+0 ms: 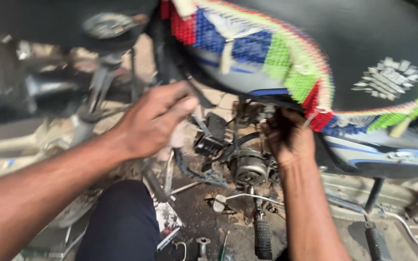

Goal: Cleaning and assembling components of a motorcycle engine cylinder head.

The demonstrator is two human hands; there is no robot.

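The left hand (153, 121) grips a pale, blurred part beside black rubbery cables (194, 169). The greasy right hand (286, 137) reaches under the woven, bright seat cover (286, 63), above the round ribbed metal engine part (248, 166); its grip cannot be told.

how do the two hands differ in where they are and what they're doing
The left hand is out in the open, fingers curled, beside the motorcycle frame; the right hand is tucked under the seat's colourful woven cover, above the round engine part. The left shows its back, blurred. Both are bare.

Motion blur smears the left hand (153, 121); the right hand (286, 137) fingertips vanish under the seat (354, 53).
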